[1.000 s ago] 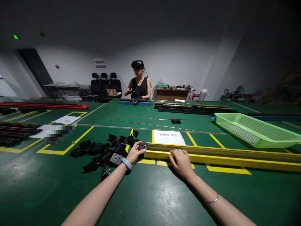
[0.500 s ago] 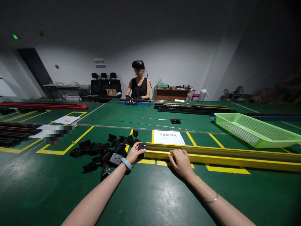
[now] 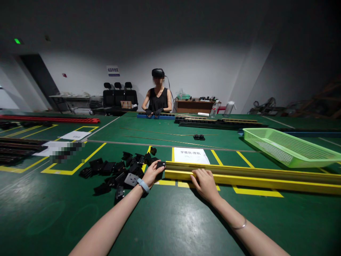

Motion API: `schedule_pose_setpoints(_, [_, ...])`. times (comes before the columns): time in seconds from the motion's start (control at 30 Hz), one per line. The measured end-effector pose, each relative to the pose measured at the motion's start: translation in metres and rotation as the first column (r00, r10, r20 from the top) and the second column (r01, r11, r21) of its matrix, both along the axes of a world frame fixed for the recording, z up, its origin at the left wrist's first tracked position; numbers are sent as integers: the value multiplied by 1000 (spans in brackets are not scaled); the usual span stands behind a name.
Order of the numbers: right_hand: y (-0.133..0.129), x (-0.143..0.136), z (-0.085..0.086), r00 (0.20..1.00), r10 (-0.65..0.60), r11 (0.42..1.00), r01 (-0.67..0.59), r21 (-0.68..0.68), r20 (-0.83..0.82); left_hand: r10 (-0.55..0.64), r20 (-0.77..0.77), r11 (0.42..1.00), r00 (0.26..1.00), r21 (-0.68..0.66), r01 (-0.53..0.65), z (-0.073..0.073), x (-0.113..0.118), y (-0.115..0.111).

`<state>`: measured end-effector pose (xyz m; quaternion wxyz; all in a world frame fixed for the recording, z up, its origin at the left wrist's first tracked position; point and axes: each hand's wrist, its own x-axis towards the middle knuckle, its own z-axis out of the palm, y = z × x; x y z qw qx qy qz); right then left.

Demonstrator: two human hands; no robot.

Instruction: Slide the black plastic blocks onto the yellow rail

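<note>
In the head view my left hand [image 3: 151,173] is closed on a black socket module [image 3: 160,165], held at the left end of a long yellow rail [image 3: 253,181]. Whether the module sits inside the rail's channel or just against its end, I cannot tell. My right hand [image 3: 205,181] lies over the rail's near side, its fingers curled on the top edge. Left of my left hand is a loose pile of black socket modules [image 3: 106,168], one of which turns its grey face [image 3: 131,180] up.
A light green basket [image 3: 290,151] stands at the right beyond the rail. A printed sheet [image 3: 190,155] lies behind the rail. Across the green table a co-worker [image 3: 159,99] in a headset handles a blue rail [image 3: 142,116]. Thin brass strips [image 3: 165,132] lie between us.
My left hand and the module have shifted very slightly; my right hand keeps its place on the rail. The co-worker's hands and the blue rail have moved a little to the right.
</note>
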<state>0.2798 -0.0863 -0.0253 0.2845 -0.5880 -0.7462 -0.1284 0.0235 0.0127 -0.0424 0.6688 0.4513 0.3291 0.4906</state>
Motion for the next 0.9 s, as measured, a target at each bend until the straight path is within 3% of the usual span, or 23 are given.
schedule_pose_setpoints(0.9, [0, -1, 0, 1000, 11, 1000, -11, 25, -6, 17, -23, 1000, 1000, -14, -17, -1, 0, 1])
